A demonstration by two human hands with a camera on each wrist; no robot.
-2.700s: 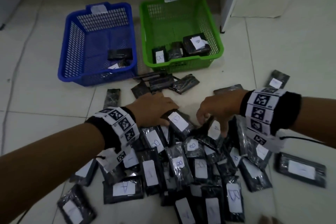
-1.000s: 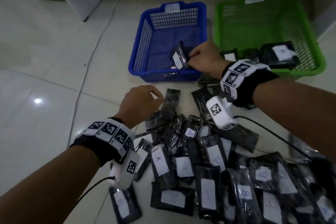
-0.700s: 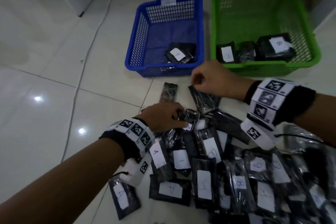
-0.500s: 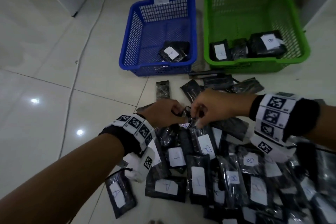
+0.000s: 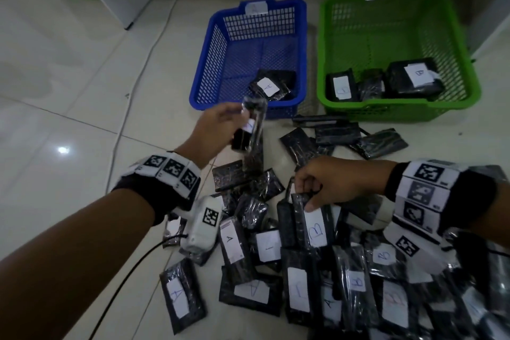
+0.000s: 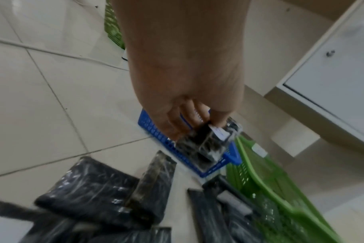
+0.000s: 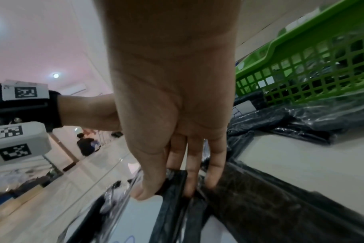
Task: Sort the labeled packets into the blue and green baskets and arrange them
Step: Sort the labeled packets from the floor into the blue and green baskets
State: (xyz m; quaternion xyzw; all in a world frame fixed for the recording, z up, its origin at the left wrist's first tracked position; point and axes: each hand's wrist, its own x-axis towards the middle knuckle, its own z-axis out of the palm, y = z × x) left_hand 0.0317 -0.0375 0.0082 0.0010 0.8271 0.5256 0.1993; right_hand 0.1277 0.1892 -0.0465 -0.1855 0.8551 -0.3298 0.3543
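Up near the frame's centre, the left hand pinches a black packet in the air just before the blue basket; lower right, the right hand fingers grip the top edge of a B-labelled packet in the floor pile, green basket upper right
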